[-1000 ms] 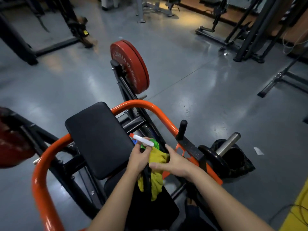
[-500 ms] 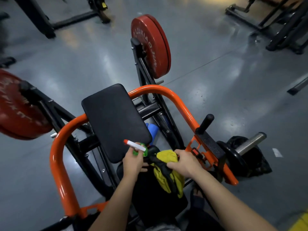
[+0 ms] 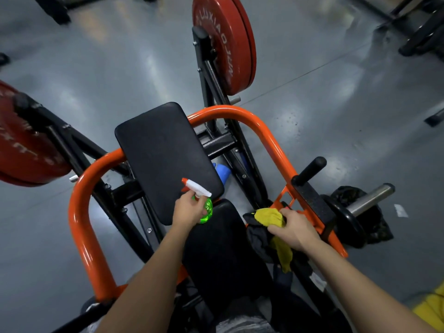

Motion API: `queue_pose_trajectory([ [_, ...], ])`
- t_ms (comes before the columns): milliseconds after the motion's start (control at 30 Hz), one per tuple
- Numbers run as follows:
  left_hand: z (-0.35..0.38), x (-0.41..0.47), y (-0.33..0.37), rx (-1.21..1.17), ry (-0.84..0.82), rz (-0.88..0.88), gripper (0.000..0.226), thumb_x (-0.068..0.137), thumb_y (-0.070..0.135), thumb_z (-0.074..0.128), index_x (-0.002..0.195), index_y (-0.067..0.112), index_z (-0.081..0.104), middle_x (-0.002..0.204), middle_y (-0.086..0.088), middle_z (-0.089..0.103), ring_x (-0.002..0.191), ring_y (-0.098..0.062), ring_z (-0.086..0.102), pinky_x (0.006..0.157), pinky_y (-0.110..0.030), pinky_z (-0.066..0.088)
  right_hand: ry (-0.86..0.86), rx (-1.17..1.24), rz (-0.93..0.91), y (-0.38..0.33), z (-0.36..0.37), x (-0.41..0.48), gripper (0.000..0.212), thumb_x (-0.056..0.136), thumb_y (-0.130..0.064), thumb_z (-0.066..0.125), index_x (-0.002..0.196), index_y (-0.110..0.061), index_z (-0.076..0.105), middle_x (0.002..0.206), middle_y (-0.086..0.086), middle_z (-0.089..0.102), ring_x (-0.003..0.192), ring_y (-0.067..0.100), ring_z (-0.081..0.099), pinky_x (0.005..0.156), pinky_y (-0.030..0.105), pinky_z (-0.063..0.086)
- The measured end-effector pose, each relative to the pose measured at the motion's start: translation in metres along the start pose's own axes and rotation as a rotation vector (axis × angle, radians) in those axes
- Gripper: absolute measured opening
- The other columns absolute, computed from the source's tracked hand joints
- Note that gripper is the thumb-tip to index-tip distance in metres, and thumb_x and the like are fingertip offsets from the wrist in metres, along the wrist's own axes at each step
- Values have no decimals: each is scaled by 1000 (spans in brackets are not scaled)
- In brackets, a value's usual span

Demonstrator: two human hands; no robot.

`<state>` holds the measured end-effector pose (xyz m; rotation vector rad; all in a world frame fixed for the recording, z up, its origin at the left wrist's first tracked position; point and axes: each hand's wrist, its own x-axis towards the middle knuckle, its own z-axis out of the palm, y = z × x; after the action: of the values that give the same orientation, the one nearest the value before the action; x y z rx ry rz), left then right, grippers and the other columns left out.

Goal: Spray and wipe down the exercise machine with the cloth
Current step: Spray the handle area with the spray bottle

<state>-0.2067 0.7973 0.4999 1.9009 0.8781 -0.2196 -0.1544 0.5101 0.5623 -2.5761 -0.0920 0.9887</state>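
The cloth (image 3: 269,217) is being pulled away by the gripping right hand (image 3: 292,228), likely freeing the left hand's (image 3: 186,210) gripped bottle (image 3: 206,209) to spray.

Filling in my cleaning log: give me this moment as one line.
left hand: holds spray bottle, nozzle toward pad | right hand: grips cloth beside orange frame, off pad

Both bare forearms reach forward, the left hand (image 3: 188,211) curled round a spray bottle (image 3: 207,209), the right hand (image 3: 294,228) held apart to its side, gripping a bunched cloth (image 3: 269,217).
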Motion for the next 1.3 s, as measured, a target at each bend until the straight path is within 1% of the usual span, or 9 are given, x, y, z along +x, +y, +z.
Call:
queue_pose_trajectory([
  [200, 16, 6, -9, 20, -4, -36, 28, 100, 42, 58, 90, 17, 66, 60, -1, 72, 59, -13, 70, 72, -35, 58, -13, 32, -36, -11, 2, 9, 27, 84, -42, 71, 96, -20, 63, 82, -3, 65, 76, 18, 62, 70, 38, 51],
  [400, 9, 22, -6, -72, 113, -92, 34, 99, 44, 60, 88, 12, 65, 61, -8, 71, 65, -25, 72, 63, -33, 58, 9, 20, -64, -10, -3, 15, 27, 83, -41, 71, 98, -20, 64, 85, -2, 67, 79, 18, 63, 72, 40, 52],
  [500, 5, 29, -10, 23, 93, -113, 39, 90, 60, 65, 88, 20, 64, 79, -6, 73, 75, -23, 70, 69, -35, 57, 9, 27, -62, -8, -5, 17, 30, 84, -41, 71, 103, -18, 64, 86, -3, 66, 79, 17, 63, 72, 39, 52],
  [600, -3, 40, -19, 196, 74, -129, 51, 75, 74, 69, 101, 30, 64, 98, 3, 69, 94, -23, 65, 85, -44, 56, 13, 12, -64, -5, -3, 17, 31, 85, -44, 71, 103, -20, 62, 84, -4, 64, 79, 18, 62, 68, 38, 50],
  [733, -14, 46, -33, 180, 107, -245, 57, 81, 75, 65, 103, 22, 62, 104, -5, 69, 105, -30, 65, 91, -45, 53, -3, 21, -68, 1, -1, 17, 27, 84, -47, 70, 99, -27, 59, 85, -6, 63, 80, 18, 62, 68, 37, 49],
  [833, -18, 45, -42, 71, 97, -267, 62, 83, 74, 65, 102, 15, 63, 106, -9, 66, 101, -29, 64, 88, -44, 53, -4, 21, -60, 3, 1, 16, 27, 85, -46, 70, 99, -29, 56, 87, -6, 62, 81, 17, 62, 69, 37, 50],
  [1000, -17, 41, -56, 16, 54, -266, 93, 57, 89, 71, 120, 21, 59, 121, -6, 61, 108, -27, 63, 99, -47, 53, -1, 17, -60, 1, 5, 17, 39, 87, -43, 70, 118, -21, 60, 95, -5, 60, 93, 23, 61, 74, 36, 48],
  [1133, -14, 41, -56, 38, 65, -308, 98, 73, 71, 79, 142, 11, 44, 136, -14, 55, 123, -35, 57, 104, -49, 48, 14, 23, -76, -5, 3, 17, 40, 90, -40, 70, 123, -21, 60, 103, -2, 63, 96, 22, 59, 77, 35, 46],
  [1300, -13, 42, -54, 30, 140, -412, 118, 68, 70, 83, 151, 4, 32, 148, -20, 44, 135, -41, 48, 109, -54, 44, 11, -2, -87, -9, 3, 16, 26, 89, -41, 69, 100, -20, 56, 85, -7, 58, 82, 21, 59, 61, 33, 41],
])
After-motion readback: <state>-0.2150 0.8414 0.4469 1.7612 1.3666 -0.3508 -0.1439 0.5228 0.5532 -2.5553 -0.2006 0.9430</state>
